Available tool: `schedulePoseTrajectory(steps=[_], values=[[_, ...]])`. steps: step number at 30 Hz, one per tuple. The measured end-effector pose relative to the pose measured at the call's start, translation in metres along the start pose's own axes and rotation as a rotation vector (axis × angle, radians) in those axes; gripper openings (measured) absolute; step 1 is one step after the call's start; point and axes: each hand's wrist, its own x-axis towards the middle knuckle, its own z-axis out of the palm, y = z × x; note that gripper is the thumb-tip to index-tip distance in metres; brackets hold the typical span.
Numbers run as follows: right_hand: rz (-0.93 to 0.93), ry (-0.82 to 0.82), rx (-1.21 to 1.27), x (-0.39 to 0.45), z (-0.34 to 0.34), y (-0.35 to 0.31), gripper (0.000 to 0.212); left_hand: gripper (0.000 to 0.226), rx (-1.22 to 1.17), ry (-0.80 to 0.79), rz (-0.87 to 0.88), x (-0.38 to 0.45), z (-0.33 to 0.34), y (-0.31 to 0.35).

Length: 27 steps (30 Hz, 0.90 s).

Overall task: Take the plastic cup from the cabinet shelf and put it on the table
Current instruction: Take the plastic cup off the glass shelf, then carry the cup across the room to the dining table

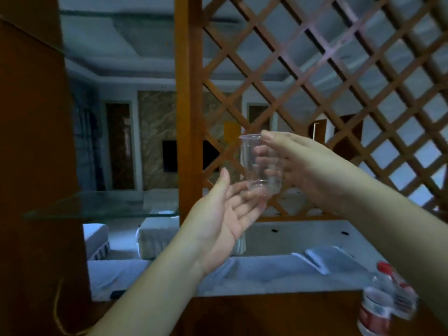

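Note:
A clear plastic cup [257,163] is held upright in the air in front of the wooden lattice. My right hand [303,166] grips it from the right, thumb at the rim and fingers wrapped behind its wall. My left hand [225,214] is palm up with fingers spread, its fingertips just under the cup's base; whether they touch it is unclear. A glass cabinet shelf [97,204] juts out at the left, bare on the part I see.
A wooden post [186,105] and diagonal lattice [339,81] stand right behind the cup. Below is a pale counter surface [278,236] with a folded white cloth [322,258]. Two plastic bottles with red labels [385,301] stand at the lower right. A dark wood panel [31,141] fills the left.

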Motion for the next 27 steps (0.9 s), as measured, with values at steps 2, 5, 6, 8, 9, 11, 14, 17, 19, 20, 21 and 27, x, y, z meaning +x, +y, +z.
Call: schedulePoseTrajectory(steps=[2,5,6,8,9,11,14,17,19,20,21,27], values=[[0.022,0.028,0.004,-0.021,-0.020,0.015,0.050,0.056,-0.015,-0.011,-0.080,0.000,0.007,-0.024],[0.069,0.078,-0.034,-0.052,-0.045,0.038,0.064,0.060,0.000,-0.024,-0.174,0.004,0.019,-0.058],[0.081,0.090,-0.056,-0.062,-0.052,0.045,0.063,0.060,0.000,-0.025,-0.205,0.006,0.023,-0.068],[0.104,0.136,-0.077,-0.079,-0.065,0.059,0.057,0.061,-0.006,-0.027,-0.264,0.011,0.030,-0.088],[0.115,0.159,-0.085,-0.087,-0.072,0.065,0.054,0.061,-0.017,-0.026,-0.293,0.014,0.033,-0.097],[0.134,0.189,-0.124,-0.101,-0.083,0.077,0.050,0.060,-0.046,-0.027,-0.349,0.020,0.036,-0.115],[0.166,0.244,-0.178,-0.118,-0.098,0.092,0.054,0.058,-0.063,-0.063,-0.443,0.031,0.039,-0.140],[0.192,0.307,-0.216,-0.135,-0.107,0.106,0.060,0.056,-0.096,-0.097,-0.543,0.044,0.041,-0.166],[0.212,0.399,-0.220,-0.148,-0.112,0.114,0.063,0.055,-0.111,-0.134,-0.607,0.051,0.043,-0.181],[0.223,0.440,-0.226,-0.154,-0.114,0.117,0.065,0.054,-0.120,-0.157,-0.639,0.054,0.043,-0.188],[0.238,0.473,-0.239,-0.161,-0.115,0.120,0.068,0.053,-0.130,-0.177,-0.667,0.056,0.044,-0.196],[0.303,0.629,-0.340,-0.206,-0.124,0.123,0.058,0.051,-0.136,-0.309,-0.796,0.058,0.063,-0.242]])
